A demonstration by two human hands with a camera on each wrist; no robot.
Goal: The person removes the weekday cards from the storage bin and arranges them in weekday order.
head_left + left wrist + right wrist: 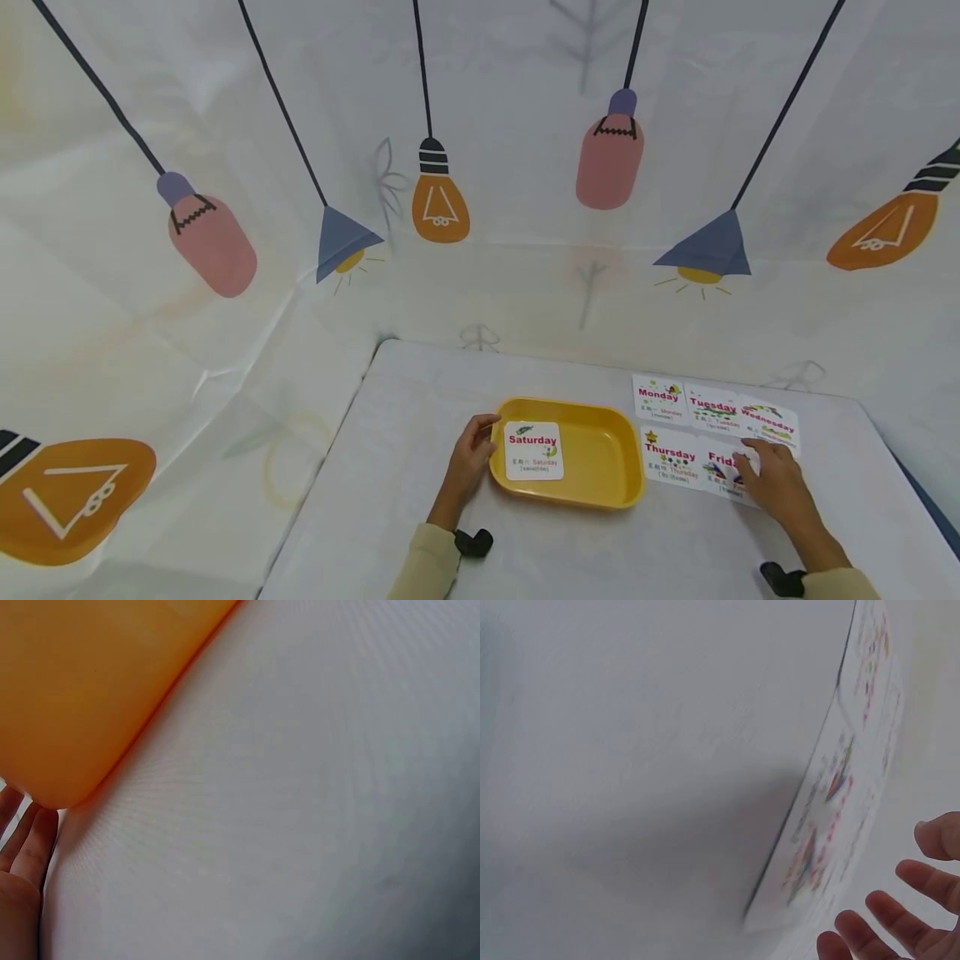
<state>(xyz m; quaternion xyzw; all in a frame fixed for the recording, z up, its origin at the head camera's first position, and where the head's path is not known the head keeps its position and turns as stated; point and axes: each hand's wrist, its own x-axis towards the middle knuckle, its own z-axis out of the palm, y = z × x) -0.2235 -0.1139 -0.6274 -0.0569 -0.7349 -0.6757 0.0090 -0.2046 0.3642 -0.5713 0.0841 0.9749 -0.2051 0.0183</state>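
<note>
A yellow tray [600,457] lies on the white table, and my left hand [471,454] touches its left rim. In the left wrist view, the fingers [34,851] extend against the tray's outer side [90,682]. Inside the tray, at its left end, lies a Saturday card [533,452]. My right hand [780,483] hovers with spread fingers over the Friday card [716,473], covering part of it; nothing is held. The right wrist view shows these fingers [900,919] apart from the Friday card [821,840].
Right of the tray, Monday [660,400], Tuesday [712,408] and Wednesday [772,423] cards form the back row. A Thursday card [670,457] sits left of Friday in front. Behind the table [420,383] hangs a white backdrop [517,292] printed with lamps.
</note>
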